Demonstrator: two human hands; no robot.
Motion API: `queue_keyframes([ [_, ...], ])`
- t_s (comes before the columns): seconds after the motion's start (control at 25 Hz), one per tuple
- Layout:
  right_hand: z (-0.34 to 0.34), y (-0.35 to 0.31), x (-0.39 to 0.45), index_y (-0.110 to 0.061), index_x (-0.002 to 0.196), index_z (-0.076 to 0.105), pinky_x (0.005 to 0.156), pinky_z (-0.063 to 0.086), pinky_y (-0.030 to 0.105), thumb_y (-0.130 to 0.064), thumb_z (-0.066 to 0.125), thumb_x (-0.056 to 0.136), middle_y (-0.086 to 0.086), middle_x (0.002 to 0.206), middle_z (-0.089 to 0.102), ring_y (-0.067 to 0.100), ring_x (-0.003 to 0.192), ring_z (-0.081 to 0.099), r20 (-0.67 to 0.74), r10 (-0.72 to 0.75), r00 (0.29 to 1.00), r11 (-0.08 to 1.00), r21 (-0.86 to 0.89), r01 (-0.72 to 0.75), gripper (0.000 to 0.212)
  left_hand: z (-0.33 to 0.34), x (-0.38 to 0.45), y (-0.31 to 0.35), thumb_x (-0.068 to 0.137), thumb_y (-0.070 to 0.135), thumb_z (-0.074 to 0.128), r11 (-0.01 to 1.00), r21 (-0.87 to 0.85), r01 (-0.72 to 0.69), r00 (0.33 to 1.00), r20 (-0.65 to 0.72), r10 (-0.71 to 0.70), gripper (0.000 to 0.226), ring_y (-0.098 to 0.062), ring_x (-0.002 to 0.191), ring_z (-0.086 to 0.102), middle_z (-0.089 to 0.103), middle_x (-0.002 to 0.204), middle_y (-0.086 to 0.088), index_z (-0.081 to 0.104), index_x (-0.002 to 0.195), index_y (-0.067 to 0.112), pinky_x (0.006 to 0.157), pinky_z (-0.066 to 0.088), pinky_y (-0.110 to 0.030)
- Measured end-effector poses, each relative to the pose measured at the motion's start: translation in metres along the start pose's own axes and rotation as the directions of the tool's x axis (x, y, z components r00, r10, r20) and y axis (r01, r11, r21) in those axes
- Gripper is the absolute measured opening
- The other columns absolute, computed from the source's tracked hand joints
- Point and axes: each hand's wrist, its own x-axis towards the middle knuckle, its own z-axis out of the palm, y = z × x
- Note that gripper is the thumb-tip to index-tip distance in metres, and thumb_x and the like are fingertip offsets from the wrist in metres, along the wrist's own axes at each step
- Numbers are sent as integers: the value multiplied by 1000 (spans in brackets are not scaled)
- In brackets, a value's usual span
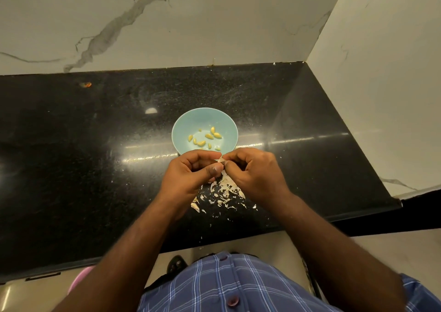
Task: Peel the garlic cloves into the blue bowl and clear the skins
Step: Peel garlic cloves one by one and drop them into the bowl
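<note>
A blue bowl (pixel 183 126) stands on the black counter and holds several peeled yellow garlic cloves (pixel 209 135). Just in front of its near rim my left hand (pixel 191 173) and my right hand (pixel 255 172) meet, fingers curled, both pinching one pale garlic clove (pixel 221 160) between their fingertips. A strip of skin hangs from the clove between the hands. Under and in front of the hands lies a loose heap of garlic skins (pixel 225 193), with small flakes scattered toward the counter's front edge.
The black granite counter (pixel 83 156) runs left and ends at a marble side wall (pixel 381 85) on the right. Marble backsplash rises behind. The front edge lies close to my checked shirt (pixel 226 285). A small orange mark (pixel 85 84) sits at the back left.
</note>
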Motion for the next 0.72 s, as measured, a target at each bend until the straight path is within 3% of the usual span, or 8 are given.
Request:
queue_keyframes([
  [0.12, -1, -2, -1, -15, 97, 81, 60, 42, 10, -20, 68, 90, -6, 81, 74, 0, 64, 59, 20, 9, 1000, 1000, -6, -9, 15, -2, 0, 0, 77, 11, 78, 991, 114, -65, 998, 19, 63, 27, -20, 83, 75, 78, 86, -9, 75, 104, 11, 77, 60, -27],
  [0.24, -1, -3, -3, -16, 95, 80, 60, 53, 25, -23, 65, 91, -4, 82, 74, 8, 69, 63, 90, 7, 996, 1000, -14, -5, 17, -3, 1, -1, 84, 4, 76, 966, 212, -149, 989, 22, 147, 15, -27, 90, 75, 78, 90, -10, 78, 96, 12, 81, 61, -33],
  [0.4, 0, -5, -5, -16, 91, 78, 62, 55, 36, -28, 59, 90, -2, 78, 72, 12, 67, 61, 141, -2, 990, 997, -79, 13, 23, -5, 0, -5, 85, 3, 77, 961, 243, -135, 990, -1, 140, 13, -34, 90, 74, 78, 88, -12, 79, 93, 13, 83, 62, -41],
  [0.56, 1, -9, -6, -13, 87, 75, 58, 44, 30, -29, 59, 93, 0, 74, 67, 14, 63, 52, 178, -70, 981, 958, -262, 116, 24, -4, 0, -7, 85, 4, 78, 940, 311, -144, 988, -13, 156, 8, -18, 75, 72, 76, 78, -12, 78, 91, 9, 72, 58, -25],
  [0.72, 6, -13, -11, -16, 62, 60, 54, 25, 23, -28, 60, 87, -9, 58, 38, 10, 51, 33, 28, -168, 985, 932, -323, 168, 27, -3, 0, -9, 87, 3, 76, 922, 363, -135, 987, -32, 157, 8, -9, 67, 67, 75, 73, -10, 79, 89, 10, 66, 53, -20],
])
